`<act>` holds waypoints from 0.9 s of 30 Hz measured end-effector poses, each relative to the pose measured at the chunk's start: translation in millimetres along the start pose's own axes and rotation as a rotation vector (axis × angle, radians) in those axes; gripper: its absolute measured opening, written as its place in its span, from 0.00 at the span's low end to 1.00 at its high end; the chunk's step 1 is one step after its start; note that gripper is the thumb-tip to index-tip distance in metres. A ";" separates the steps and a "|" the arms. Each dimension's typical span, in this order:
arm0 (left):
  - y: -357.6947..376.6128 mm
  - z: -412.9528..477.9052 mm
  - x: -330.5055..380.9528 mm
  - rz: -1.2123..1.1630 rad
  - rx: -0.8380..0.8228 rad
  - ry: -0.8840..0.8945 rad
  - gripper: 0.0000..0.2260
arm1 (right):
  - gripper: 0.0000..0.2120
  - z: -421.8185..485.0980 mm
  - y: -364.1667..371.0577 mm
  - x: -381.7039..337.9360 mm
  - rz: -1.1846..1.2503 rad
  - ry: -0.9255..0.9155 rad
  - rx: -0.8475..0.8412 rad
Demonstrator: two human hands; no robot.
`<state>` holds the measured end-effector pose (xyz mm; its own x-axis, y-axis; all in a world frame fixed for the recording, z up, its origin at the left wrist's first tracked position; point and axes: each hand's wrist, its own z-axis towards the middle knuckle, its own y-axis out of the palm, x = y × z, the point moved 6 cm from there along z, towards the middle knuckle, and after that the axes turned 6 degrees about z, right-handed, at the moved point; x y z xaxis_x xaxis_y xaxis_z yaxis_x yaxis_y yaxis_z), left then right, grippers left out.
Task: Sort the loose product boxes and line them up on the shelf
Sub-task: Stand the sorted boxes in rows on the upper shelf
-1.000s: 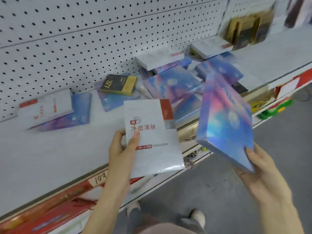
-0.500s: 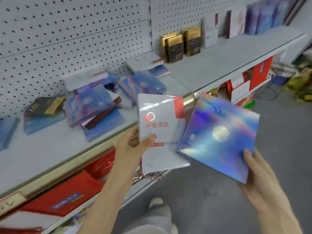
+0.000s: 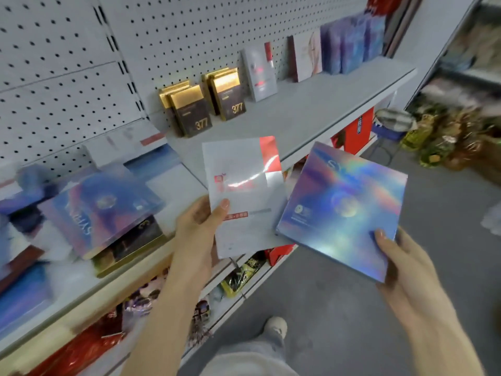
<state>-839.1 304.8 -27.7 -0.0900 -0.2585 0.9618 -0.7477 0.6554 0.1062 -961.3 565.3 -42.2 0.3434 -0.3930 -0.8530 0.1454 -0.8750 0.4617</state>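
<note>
My left hand grips a white box with a red corner by its lower left edge, thumb on its face. My right hand holds a holographic blue box by its lower right corner. Both boxes hang in front of the grey shelf. A loose heap of boxes lies flat on the shelf at the left. Farther right, boxes stand upright in a row: black-and-gold 377 boxes, a white box, a pale box and several blue ones.
A white pegboard wall backs the shelf. Red boxes and packets fill the lower shelf. Green and gold goods sit on the grey floor at the right. My shoe shows at the bottom.
The view has swung right along the shelf, so the upright row is now near. Both hands keep their boxes; the holographic box has turned face up.
</note>
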 end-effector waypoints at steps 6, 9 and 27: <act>70.6 70.6 13.2 0.004 0.011 0.016 0.06 | 0.21 95.9 -13.0 -51.1 -0.063 -0.093 -0.003; 101.9 93.5 16.8 0.015 0.012 0.010 0.06 | 0.17 135.6 -23.3 -64.4 -0.057 -0.104 -0.015; 300.6 157.5 29.7 -0.049 0.186 0.135 0.09 | 0.14 386.2 -69.8 -180.3 -0.190 -0.062 -0.404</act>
<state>-1170.1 382.3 -7.0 0.0286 -0.1817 0.9829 -0.8587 0.4988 0.1172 -1391.7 588.1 -14.7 0.2209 -0.2630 -0.9391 0.5551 -0.7579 0.3429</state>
